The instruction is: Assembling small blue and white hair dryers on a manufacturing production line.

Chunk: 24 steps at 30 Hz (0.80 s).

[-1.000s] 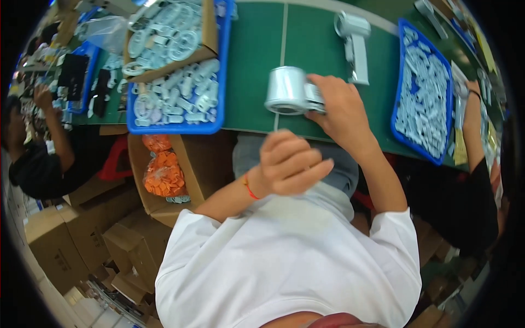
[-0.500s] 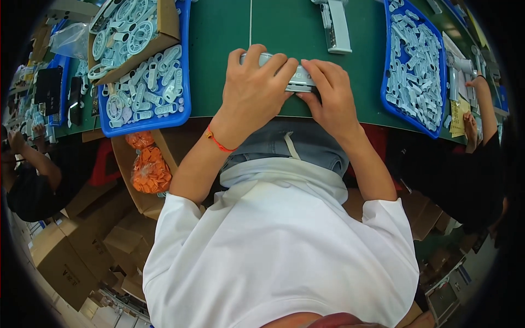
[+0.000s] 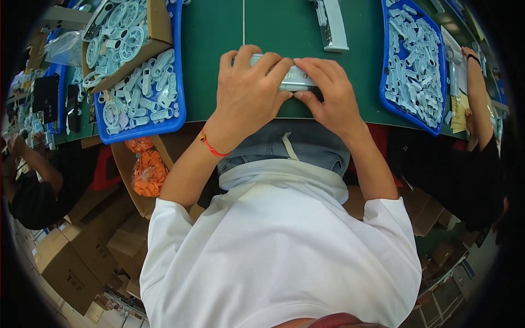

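Note:
Between both hands, just above the near edge of the green table, is a light grey-white plastic casing (image 3: 297,80), long and rounded, with printing on its upper face. My left hand (image 3: 250,87) grips its left part, fingers curled over the top and thumb at the near side. My right hand (image 3: 328,93) pinches the right end between thumb and fingers. Much of the casing is hidden under my fingers. Farther off, a similar white elongated part (image 3: 332,26) with a dark inner side lies on the table.
At left, a blue tray (image 3: 143,130) holds many pale plastic parts, with a cardboard box (image 3: 160,24) of ring-shaped pieces on it. Another blue tray (image 3: 409,118) of small parts stands right. Bagged orange pieces (image 3: 149,176) sit below the table edge. Co-workers' arms (image 3: 481,101) show on both sides.
The casing has turned slightly in my hands, its printed face showing more. My left hand has shifted a little left, and the whole view has moved slightly.

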Each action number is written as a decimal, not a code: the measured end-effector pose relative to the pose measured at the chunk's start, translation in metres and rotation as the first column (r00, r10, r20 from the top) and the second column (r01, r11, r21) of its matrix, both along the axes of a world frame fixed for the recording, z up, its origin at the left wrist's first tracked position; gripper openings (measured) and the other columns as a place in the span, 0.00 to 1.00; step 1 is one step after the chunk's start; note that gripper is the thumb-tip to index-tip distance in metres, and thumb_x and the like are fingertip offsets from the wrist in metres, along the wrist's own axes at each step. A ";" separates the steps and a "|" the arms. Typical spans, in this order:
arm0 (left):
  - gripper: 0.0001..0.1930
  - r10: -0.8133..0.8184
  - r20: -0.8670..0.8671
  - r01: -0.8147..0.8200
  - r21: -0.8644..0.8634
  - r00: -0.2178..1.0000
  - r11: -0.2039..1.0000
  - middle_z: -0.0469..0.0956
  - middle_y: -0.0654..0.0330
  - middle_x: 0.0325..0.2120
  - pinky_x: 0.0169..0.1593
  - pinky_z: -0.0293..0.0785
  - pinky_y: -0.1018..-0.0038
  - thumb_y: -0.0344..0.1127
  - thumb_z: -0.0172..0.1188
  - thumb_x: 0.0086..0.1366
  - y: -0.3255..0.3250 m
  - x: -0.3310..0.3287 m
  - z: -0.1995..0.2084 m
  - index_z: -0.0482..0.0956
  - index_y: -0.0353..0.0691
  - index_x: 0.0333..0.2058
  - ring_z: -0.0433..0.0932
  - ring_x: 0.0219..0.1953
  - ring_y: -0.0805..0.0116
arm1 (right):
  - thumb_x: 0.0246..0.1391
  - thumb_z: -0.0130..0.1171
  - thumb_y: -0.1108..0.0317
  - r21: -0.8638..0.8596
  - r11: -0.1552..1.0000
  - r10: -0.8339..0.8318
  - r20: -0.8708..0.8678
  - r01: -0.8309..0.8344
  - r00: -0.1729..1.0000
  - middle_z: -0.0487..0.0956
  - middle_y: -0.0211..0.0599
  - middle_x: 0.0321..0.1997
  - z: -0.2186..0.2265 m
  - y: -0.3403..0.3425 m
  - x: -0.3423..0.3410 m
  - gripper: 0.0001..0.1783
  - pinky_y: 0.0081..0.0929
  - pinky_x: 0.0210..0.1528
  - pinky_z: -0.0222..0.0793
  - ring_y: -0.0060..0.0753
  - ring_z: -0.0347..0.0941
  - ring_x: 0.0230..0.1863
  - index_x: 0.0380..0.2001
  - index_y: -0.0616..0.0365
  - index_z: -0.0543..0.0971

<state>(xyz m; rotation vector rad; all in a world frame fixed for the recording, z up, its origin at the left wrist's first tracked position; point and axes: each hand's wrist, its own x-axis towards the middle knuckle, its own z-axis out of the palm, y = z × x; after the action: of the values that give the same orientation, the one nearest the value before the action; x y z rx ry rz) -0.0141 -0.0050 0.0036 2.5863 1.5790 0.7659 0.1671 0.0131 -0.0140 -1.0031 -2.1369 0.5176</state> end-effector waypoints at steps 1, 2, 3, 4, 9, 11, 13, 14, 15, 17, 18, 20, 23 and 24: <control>0.24 -0.001 -0.002 0.001 0.010 1.000 1.000 0.74 0.64 0.39 0.48 0.61 0.58 0.40 0.68 0.39 0.001 -0.001 0.003 0.76 0.47 0.39 0.68 0.44 0.59 | 0.36 0.64 0.73 0.021 1.000 0.019 0.079 -0.020 0.997 0.74 0.43 0.45 0.002 0.001 0.002 0.26 0.34 0.47 0.66 0.45 0.69 0.45 0.45 0.59 0.74; 0.26 0.009 -0.023 -0.008 0.060 1.000 0.998 0.73 0.63 0.41 0.49 0.60 0.57 0.41 0.68 0.40 0.001 -0.001 0.010 0.75 0.46 0.42 0.67 0.46 0.58 | 0.37 0.63 0.72 0.041 0.998 0.034 0.159 -0.041 0.987 0.74 0.44 0.45 0.005 0.002 0.003 0.25 0.33 0.47 0.66 0.44 0.69 0.45 0.45 0.59 0.74; 0.27 0.019 -0.042 -0.015 0.113 0.999 0.993 0.71 0.61 0.44 0.50 0.59 0.57 0.43 0.68 0.42 0.000 -0.001 0.014 0.74 0.44 0.44 0.65 0.48 0.57 | 0.37 0.63 0.72 0.056 0.998 0.030 0.160 -0.040 0.987 0.74 0.44 0.45 0.005 0.001 0.003 0.25 0.33 0.47 0.66 0.44 0.69 0.45 0.45 0.59 0.74; 0.29 0.043 0.158 -0.078 0.222 0.987 0.972 0.68 0.59 0.46 0.53 0.57 0.57 0.43 0.68 0.45 -0.001 -0.005 0.012 0.71 0.43 0.47 0.64 0.49 0.56 | 0.39 0.63 0.70 -0.086 0.996 -0.017 0.038 0.020 0.999 0.73 0.44 0.46 0.003 -0.003 0.003 0.26 0.31 0.48 0.65 0.42 0.69 0.46 0.46 0.59 0.74; 0.36 0.335 0.942 0.300 -0.320 0.001 0.899 0.64 0.57 0.48 0.53 0.62 0.71 0.41 0.58 0.60 -0.015 0.014 -0.007 0.47 0.34 0.59 0.64 0.51 0.67 | 0.52 0.56 0.66 -0.629 0.746 -0.219 -0.541 -0.218 0.812 0.68 0.41 0.52 0.014 -0.014 -0.006 0.30 0.25 0.57 0.56 0.31 0.64 0.54 0.56 0.65 0.63; 0.36 0.383 0.923 0.531 -0.342 0.037 0.775 0.64 0.56 0.47 0.52 0.64 0.74 0.38 0.58 0.60 -0.012 0.027 -0.007 0.47 0.34 0.59 0.65 0.50 0.69 | 0.54 0.53 0.66 -0.617 0.723 -0.208 -0.625 -0.312 0.753 0.67 0.40 0.53 0.018 -0.015 -0.011 0.29 0.25 0.58 0.54 0.30 0.62 0.56 0.57 0.68 0.61; 0.29 0.373 0.928 0.435 -0.344 0.021 0.832 0.65 0.54 0.50 0.54 0.63 0.72 0.38 0.58 0.60 -0.001 0.030 -0.006 0.56 0.33 0.55 0.66 0.52 0.67 | 0.51 0.54 0.71 -0.532 0.809 -0.045 -0.477 -0.248 0.878 0.68 0.41 0.52 0.028 -0.010 -0.017 0.31 0.26 0.58 0.55 0.33 0.63 0.56 0.58 0.65 0.60; 0.30 0.398 0.913 0.397 -0.399 0.087 0.827 0.67 0.56 0.46 0.49 0.66 0.73 0.36 0.59 0.59 0.008 0.026 -0.003 0.56 0.32 0.55 0.68 0.48 0.69 | 0.47 0.55 0.74 -0.393 0.912 0.011 -0.256 -0.115 0.967 0.68 0.43 0.52 0.042 -0.008 -0.015 0.29 0.29 0.58 0.57 0.37 0.63 0.56 0.55 0.63 0.65; 0.31 0.424 0.893 0.358 -0.449 0.151 0.819 0.69 0.57 0.42 0.45 0.69 0.74 0.34 0.61 0.57 0.016 0.023 -0.001 0.56 0.31 0.55 0.70 0.43 0.70 | 0.47 0.55 0.74 -0.383 0.916 0.021 -0.261 -0.123 0.965 0.68 0.43 0.52 0.045 -0.005 -0.010 0.29 0.29 0.58 0.57 0.37 0.63 0.56 0.55 0.63 0.65; 0.30 0.369 0.911 0.213 -0.403 0.182 0.890 0.72 0.56 0.40 0.41 0.71 0.71 0.31 0.64 0.52 0.028 0.020 0.008 0.61 0.32 0.52 0.75 0.39 0.65 | 0.44 0.54 0.76 -0.401 0.909 0.072 -0.124 -0.116 0.990 0.69 0.45 0.50 0.048 0.002 0.002 0.24 0.31 0.55 0.59 0.42 0.66 0.53 0.49 0.62 0.71; 0.30 0.308 0.826 -0.042 -0.328 0.472 0.944 0.72 0.54 0.41 0.42 0.71 0.72 0.29 0.65 0.50 0.035 0.018 0.015 0.63 0.32 0.51 0.75 0.41 0.63 | 0.44 0.54 0.76 -0.394 0.911 0.077 -0.128 -0.122 0.989 0.69 0.45 0.50 0.050 0.004 0.005 0.24 0.31 0.55 0.59 0.42 0.66 0.53 0.49 0.62 0.71; 0.30 0.300 0.634 -0.263 -0.155 0.713 0.952 0.72 0.52 0.42 0.44 0.71 0.72 0.27 0.66 0.48 0.046 0.015 0.022 0.65 0.32 0.51 0.74 0.43 0.61 | 0.44 0.55 0.75 -0.496 0.856 0.056 -0.190 -0.145 0.980 0.72 0.44 0.47 0.053 0.008 0.010 0.19 0.32 0.52 0.63 0.44 0.68 0.49 0.44 0.62 0.74; 0.31 0.333 0.559 -0.305 -0.146 0.759 0.941 0.72 0.49 0.43 0.44 0.71 0.70 0.26 0.66 0.44 0.059 0.014 0.027 0.66 0.35 0.50 0.74 0.44 0.59 | 0.44 0.55 0.75 -0.403 0.900 0.141 -0.089 -0.165 0.986 0.74 0.44 0.44 0.060 0.014 0.018 0.18 0.31 0.48 0.66 0.44 0.70 0.46 0.43 0.62 0.74; 0.31 0.348 0.550 -0.318 -0.153 0.759 0.936 0.72 0.49 0.43 0.43 0.72 0.70 0.26 0.66 0.44 0.064 0.013 0.027 0.66 0.36 0.51 0.74 0.43 0.59 | 0.44 0.55 0.75 -0.399 0.902 0.143 -0.089 -0.167 0.986 0.74 0.44 0.44 0.065 0.018 0.021 0.18 0.31 0.48 0.66 0.44 0.70 0.46 0.43 0.62 0.74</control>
<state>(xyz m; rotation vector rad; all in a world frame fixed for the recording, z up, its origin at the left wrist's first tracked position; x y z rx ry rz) -0.0008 0.0591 0.0302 1.7750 1.8084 1.3471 0.1880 0.0310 0.0510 -1.0233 -2.1120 1.0919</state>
